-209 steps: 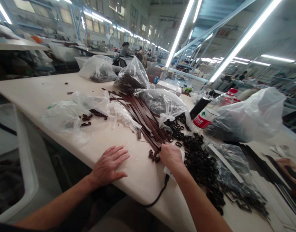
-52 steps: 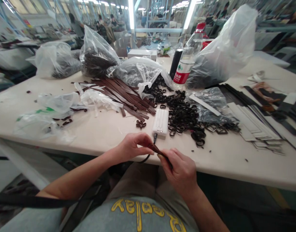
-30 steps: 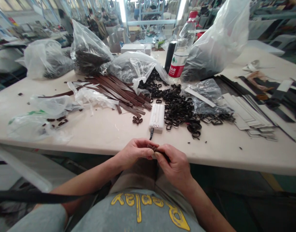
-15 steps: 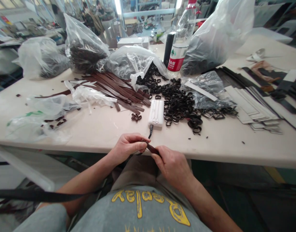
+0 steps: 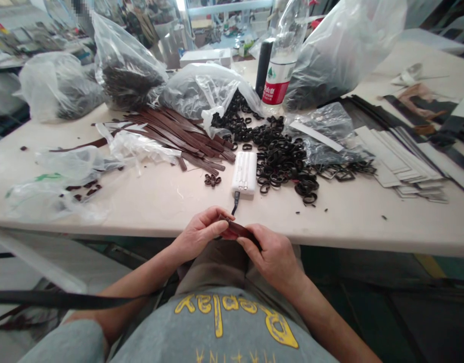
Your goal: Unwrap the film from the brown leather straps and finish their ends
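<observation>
Between my hands, just off the table's front edge, is a narrow dark brown strap (image 5: 241, 230). My left hand (image 5: 202, 233) pinches its left end between thumb and fingers. My right hand (image 5: 272, 252) is closed round the other end, thumb on top, and hides that part. A white power bank (image 5: 244, 173) with a black cable (image 5: 235, 202) lies on the table beyond my hands. Beside it sits a small cluster of brown loops (image 5: 213, 180). A heap of black loops (image 5: 279, 156) spreads to its right, and a pile of long brown straps (image 5: 182, 133) lies to its left.
Clear plastic bags (image 5: 128, 65) of dark pieces stand along the back. A bottle with a red label (image 5: 279, 75) stands beside a black cylinder (image 5: 264, 68). Light and dark strips (image 5: 398, 156) lie at the right. Crumpled plastic (image 5: 73, 166) lies at the left on the pale table (image 5: 171, 201).
More of the brown strap shows between my hands, and its left end now lies over my left fingers. My view has shifted slightly; the things on the table stay in place.
</observation>
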{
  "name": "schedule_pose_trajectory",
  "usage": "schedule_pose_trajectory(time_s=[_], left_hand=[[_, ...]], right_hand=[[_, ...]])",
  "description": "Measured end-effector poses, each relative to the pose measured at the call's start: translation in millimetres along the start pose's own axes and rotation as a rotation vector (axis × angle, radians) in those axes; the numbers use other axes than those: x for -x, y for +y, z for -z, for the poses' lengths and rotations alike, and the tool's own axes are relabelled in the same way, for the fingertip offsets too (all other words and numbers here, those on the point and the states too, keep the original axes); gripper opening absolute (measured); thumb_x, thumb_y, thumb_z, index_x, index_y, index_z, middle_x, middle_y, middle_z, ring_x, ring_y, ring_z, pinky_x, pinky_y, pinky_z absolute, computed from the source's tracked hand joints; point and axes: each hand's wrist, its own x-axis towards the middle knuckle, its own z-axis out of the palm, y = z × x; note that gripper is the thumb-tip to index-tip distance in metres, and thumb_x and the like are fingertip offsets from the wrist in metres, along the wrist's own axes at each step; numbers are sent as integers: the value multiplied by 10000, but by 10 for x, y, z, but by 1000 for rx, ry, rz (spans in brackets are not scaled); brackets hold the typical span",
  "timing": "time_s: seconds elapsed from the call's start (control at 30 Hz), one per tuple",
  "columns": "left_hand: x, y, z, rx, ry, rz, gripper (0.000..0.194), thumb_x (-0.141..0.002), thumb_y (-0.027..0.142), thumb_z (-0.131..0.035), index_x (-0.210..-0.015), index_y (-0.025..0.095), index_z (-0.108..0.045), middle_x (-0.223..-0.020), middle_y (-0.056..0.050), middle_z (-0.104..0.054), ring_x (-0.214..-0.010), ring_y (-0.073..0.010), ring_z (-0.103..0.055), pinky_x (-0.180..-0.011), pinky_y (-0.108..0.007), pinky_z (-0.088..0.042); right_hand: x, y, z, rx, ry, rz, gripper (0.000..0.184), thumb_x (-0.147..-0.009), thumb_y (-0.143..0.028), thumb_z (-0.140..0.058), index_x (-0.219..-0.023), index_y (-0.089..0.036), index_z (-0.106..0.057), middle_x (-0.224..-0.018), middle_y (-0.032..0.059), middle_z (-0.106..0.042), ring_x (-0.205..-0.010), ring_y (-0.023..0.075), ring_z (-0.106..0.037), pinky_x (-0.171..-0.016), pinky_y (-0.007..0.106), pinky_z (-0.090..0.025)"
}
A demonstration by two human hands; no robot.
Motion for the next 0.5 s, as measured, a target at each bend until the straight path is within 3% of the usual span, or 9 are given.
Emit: schedule_pose_trajectory(time_s=[0.2, 0.3, 0.37, 0.5], left_hand=[[30, -19, -32, 89, -22, -3, 234, -845, 348, -721, -992, 172, -674, -875, -41, -747, -802, -152, -705, -787, -271, -556], [40, 22, -34, 101, -72, 5, 248, -827, 335, -741, -997, 162, -688, -904, -60, -752, -807, -163, -710, -781, -278, -556], [42, 51, -31, 88, -77, 5, 260, -827, 338, -740, -1007, 158, -687, -906, -64, -751, -790, -159, -707, -773, -272, -548], [35, 54, -33, 44, -57, 5, 249, -860, 349, -708, -1014, 160, -658, -872, -50, -740, -764, -140, -693, -731, -240, -522]], right_hand=[[-17, -36, -12, 53, -22, 95, 340, -1021, -303, -394, -832, -171, -644, -706, 37, -661, -617, 183, -611, -580, 294, -380], [4, -38, -26, -60, -28, 93, 344, -1017, -288, -402, -796, -179, -642, -666, 19, -641, -590, 163, -589, -577, 280, -383], [23, -29, -16, -182, -46, 51, 303, -1006, -365, -457, -860, -182, -650, -717, 18, -666, -638, 162, -611, -602, 268, -415], [39, -13, 41, -340, -72, -18, 389, -1011, -499, -408, -1026, -194, -648, -892, 43, -717, -800, 192, -660, -700, 288, -473]])
